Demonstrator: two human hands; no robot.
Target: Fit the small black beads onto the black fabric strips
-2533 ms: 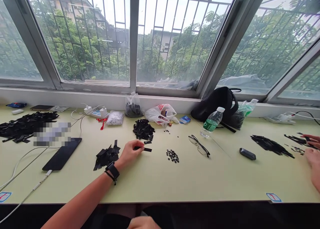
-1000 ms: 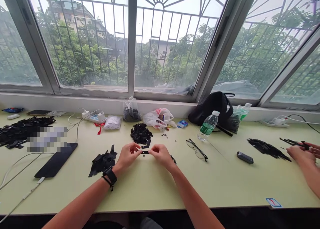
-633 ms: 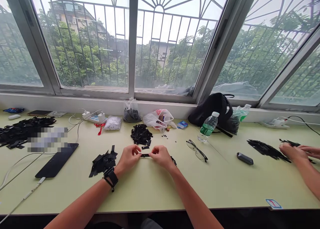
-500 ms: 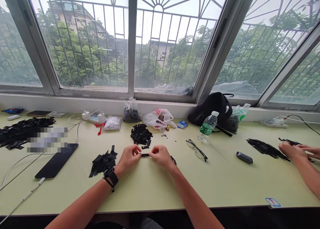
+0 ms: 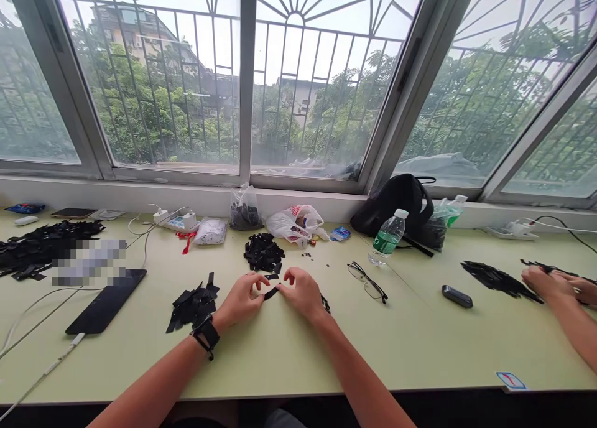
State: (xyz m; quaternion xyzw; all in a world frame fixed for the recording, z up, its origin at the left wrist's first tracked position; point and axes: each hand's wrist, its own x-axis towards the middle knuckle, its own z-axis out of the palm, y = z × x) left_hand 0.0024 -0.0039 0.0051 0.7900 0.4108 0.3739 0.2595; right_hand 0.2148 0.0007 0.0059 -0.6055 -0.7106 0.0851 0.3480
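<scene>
A short black strip (image 5: 272,292) is held between my two hands, tilted up toward the right. My left hand (image 5: 242,298), with a black watch on its wrist, pinches the strip's lower left end. The thumb of my right hand (image 5: 301,294) is at its upper right end, the index finger curled above. Just behind my hands lies a pile of black pieces (image 5: 263,252). Another pile of black strips (image 5: 192,305) sits left of my left hand. Some small black items (image 5: 325,303) are partly hidden behind my right hand.
Glasses (image 5: 367,282), a water bottle (image 5: 388,237) and a black case (image 5: 457,296) stand or lie to the right. A phone (image 5: 107,302) with a cable lies left. At the far right, another person's hands (image 5: 555,283) work beside black strips (image 5: 501,280). Bags line the windowsill.
The strip between my hands has gone from level to tilted, its right end higher. The fingers of both hands have spread a little more. The other person's hands have shifted slightly.
</scene>
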